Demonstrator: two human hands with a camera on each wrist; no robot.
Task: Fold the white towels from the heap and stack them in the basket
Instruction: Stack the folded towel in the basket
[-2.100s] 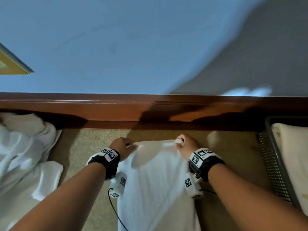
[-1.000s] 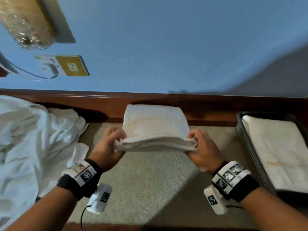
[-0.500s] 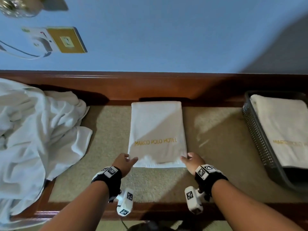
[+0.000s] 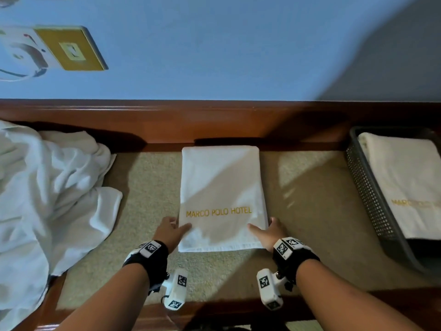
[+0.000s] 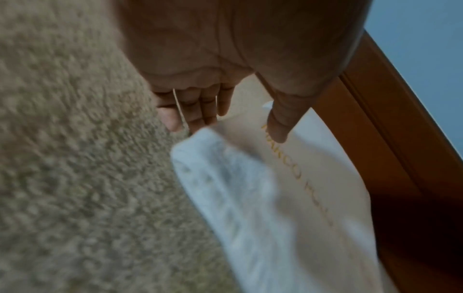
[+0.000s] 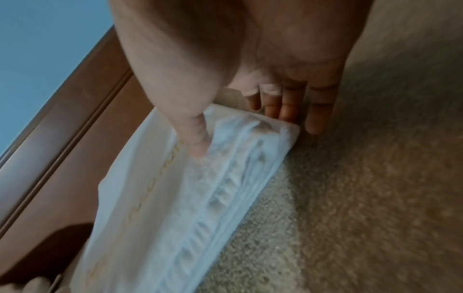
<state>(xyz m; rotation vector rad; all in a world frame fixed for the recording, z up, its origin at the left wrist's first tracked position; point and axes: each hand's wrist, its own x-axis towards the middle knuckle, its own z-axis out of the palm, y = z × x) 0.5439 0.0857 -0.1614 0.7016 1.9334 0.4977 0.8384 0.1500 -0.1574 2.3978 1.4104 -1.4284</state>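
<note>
Since half a second ago, your left hand and right hand slid onto the folded towel, thumbs on top, fingers straight alongside; lifting this loosely could spill the layers before the basket.

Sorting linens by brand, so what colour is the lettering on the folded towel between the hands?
Gold-yellow lettering on the white folded towel, clearest in the head view.

I see the heap cut off at the left edge, the basket at the right; the basket towel's lettering is blurred.
</note>
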